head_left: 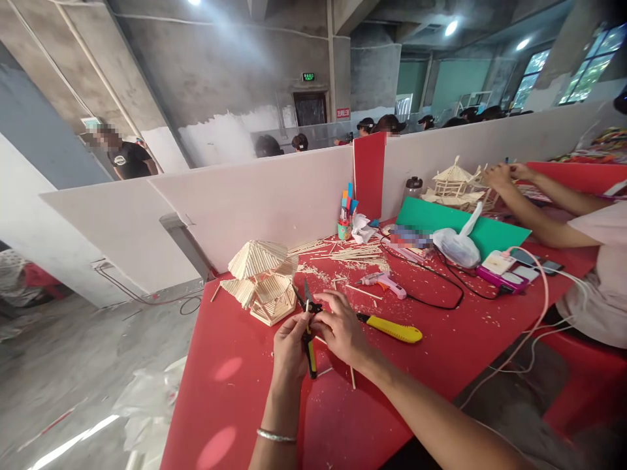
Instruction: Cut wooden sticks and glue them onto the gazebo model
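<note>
Left hand (292,343): thumb and fingers pinched together, left forearm (281,408) above the worktop (225,352). Right hand (343,329): fingers bent, just beside the left; right forearm (416,398) slants across the worktop's near edge.

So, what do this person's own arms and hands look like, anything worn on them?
Both the left hand and the right hand are ungloved, with ordinary human fingers. The visible forearms are bare, with no sleeves or attached cables showing. A slim, silvery bangle circles the left arm near the wrist; the right wrist shows none.
</note>
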Motion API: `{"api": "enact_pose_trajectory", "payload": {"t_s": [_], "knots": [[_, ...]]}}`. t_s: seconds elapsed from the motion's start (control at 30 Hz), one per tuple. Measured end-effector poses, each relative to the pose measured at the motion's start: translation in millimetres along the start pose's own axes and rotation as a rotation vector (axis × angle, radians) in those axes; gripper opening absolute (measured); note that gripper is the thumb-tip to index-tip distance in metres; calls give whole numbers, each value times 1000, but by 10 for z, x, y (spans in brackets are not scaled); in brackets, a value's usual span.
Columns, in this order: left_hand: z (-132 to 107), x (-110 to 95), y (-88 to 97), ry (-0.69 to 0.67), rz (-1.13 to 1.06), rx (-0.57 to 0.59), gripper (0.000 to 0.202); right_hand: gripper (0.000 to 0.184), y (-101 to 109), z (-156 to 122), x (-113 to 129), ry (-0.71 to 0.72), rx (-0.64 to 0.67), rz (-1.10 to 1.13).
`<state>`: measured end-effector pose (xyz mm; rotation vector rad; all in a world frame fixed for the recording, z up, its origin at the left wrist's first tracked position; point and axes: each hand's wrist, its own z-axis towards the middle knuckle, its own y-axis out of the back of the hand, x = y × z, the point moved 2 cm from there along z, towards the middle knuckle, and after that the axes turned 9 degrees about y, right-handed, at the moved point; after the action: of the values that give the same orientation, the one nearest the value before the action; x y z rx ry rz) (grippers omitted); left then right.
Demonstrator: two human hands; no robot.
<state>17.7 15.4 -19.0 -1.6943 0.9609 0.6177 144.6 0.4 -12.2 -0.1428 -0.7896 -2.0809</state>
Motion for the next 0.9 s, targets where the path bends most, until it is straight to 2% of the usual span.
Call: {"api": "enact_pose_trajectory", "payload": {"t_s": [0.13, 0.3, 0.4, 0.47, 0.57, 0.63, 0.73, 0.8, 0.9], "knots": [[5, 3, 5, -7, -11, 3, 32, 17, 104, 17, 29, -102, -62, 129], [28, 26, 30, 4, -29, -30, 34, 25, 429, 96, 109, -188, -63, 303], [37, 33, 37, 2, -32, -51, 34, 34, 597, 164, 28, -242, -122, 345], [38, 31, 34, 2, -25, -57, 33, 43, 646, 204, -98, -282, -153, 275], [32, 19, 25, 3, -22, -60, 32, 57, 612, 224, -317, -350, -61, 164], [23, 11, 17, 12, -20, -59, 32, 63, 549, 194, -431, -427, 49, 214], [8, 5, 4, 29, -16, -51, 31, 68, 472, 106, -504, -616, 123, 469], [2, 7, 2, 36, -18, -48, 31, 73, 439, 64, -482, -725, 140, 780], [2, 14, 7, 27, -18, -45, 32, 82, 430, 73, -397, -768, 151, 1272]]}}
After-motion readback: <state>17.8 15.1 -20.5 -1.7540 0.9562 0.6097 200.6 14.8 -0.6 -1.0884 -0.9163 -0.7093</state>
